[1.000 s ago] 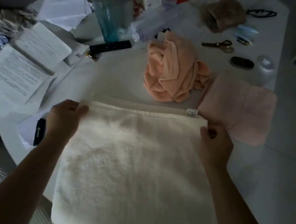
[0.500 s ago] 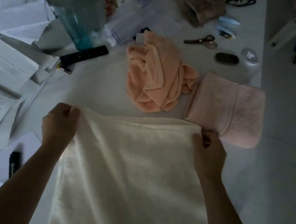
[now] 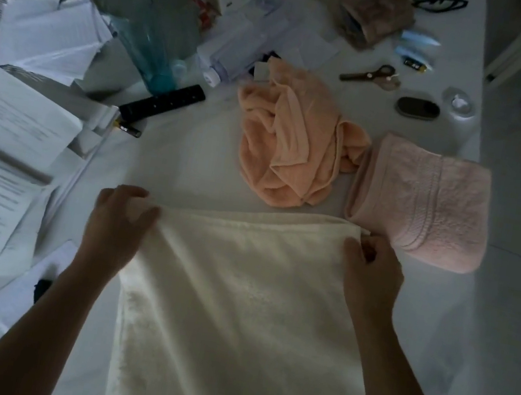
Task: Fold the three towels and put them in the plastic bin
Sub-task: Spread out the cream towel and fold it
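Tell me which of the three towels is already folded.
The pale pink towel at the right: a neat folded block. The peach towel lies crumpled, and the cream towel is spread out, gripped by both hands.

Dim light. A white desk (image 3: 189,165) fills the view; pale tiled floor (image 3: 508,305) lies at three o'clock.

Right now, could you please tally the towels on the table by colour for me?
Cream towel, held at its far corners by both hands: 1
Peach towel, crumpled: 1
Pink towel, folded: 1
Total: 3
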